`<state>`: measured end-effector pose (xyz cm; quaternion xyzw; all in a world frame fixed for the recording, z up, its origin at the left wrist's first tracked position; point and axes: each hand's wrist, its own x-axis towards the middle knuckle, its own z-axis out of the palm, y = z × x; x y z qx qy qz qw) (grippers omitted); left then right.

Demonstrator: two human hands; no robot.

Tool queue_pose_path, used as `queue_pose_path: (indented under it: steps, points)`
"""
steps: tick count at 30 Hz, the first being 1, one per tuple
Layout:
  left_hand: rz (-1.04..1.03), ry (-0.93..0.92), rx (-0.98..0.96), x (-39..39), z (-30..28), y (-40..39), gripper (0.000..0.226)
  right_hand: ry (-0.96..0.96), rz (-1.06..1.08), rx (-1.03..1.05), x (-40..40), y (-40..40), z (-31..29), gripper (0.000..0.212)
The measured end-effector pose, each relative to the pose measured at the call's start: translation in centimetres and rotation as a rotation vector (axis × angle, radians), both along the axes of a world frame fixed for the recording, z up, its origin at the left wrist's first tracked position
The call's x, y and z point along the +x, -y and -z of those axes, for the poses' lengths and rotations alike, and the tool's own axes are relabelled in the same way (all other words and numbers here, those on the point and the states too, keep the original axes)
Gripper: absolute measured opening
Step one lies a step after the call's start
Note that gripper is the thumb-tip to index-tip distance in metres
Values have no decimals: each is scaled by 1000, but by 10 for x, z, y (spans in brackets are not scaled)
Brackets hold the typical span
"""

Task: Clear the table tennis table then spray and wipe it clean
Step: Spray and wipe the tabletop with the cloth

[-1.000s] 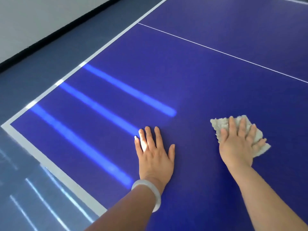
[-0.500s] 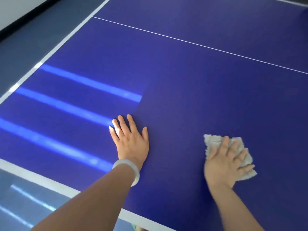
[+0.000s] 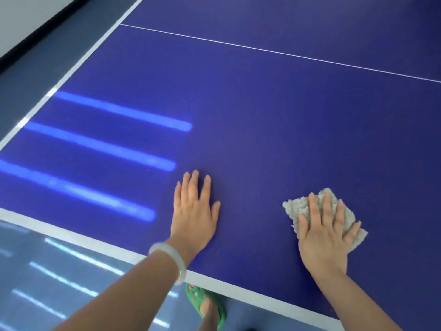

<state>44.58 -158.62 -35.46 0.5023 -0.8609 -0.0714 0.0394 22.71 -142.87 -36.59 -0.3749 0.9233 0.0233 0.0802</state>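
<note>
Cloth (image 3: 296, 206) moved farther out, beneath right hand (image 3: 324, 237).

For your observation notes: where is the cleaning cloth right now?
In the head view the cloth lies flat on the blue table, lower right, under the right hand, near the table's front edge.

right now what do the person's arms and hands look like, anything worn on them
Both forearms are bare, with no sleeves in view. The left hand has a pale, smooth, rounded bangle around its wrist. The right hand shows no glove or wristband, and I can see no rings on the fingers of either hand.
</note>
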Motion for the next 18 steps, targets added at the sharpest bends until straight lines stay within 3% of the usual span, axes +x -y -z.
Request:
queue_pose_path:
  steps: [3,4,8,10,13,18]
  points:
    - [-36,72,29,-6,7,-40,67,37,193,-14,22,15,-5,63]
    - [-48,100,20,-8,10,-45,67,33,167,-28,39,20,-5,61]
    - [-71,132,0,-10,14,-45,67,14,-387,-100,100,2,1,58]
    - [-72,122,4,-10,14,-46,66,23,-513,-108,91,-25,5,57]
    - [-78,104,6,-10,14,-46,67,-33,-365,-115,48,-64,8,57]
    - [-80,101,-1,-10,17,-46,68,6,236,-108,9,-88,3,66]
